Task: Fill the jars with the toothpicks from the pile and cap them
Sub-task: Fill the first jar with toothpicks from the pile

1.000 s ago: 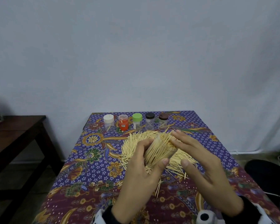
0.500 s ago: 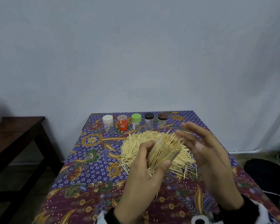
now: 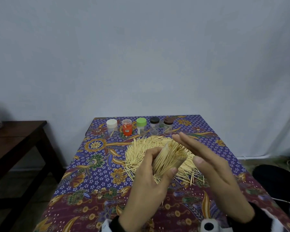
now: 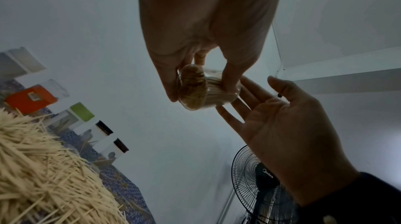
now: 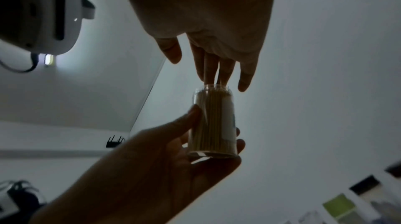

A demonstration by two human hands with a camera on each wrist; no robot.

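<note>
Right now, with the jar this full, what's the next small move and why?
Probably press the right hand's flat fingers down on the toothpicks sticking out of the jar that the left hand grips; they stand above the rim, so no cap would seat yet.

a clear jar (image 3: pixel 169 160) packed full of toothpicks, uncapped, tilts above the loose toothpick pile (image 3: pixel 141 148). five capped jars (image 3: pixel 141 125) stand in a row at the far edge.
</note>
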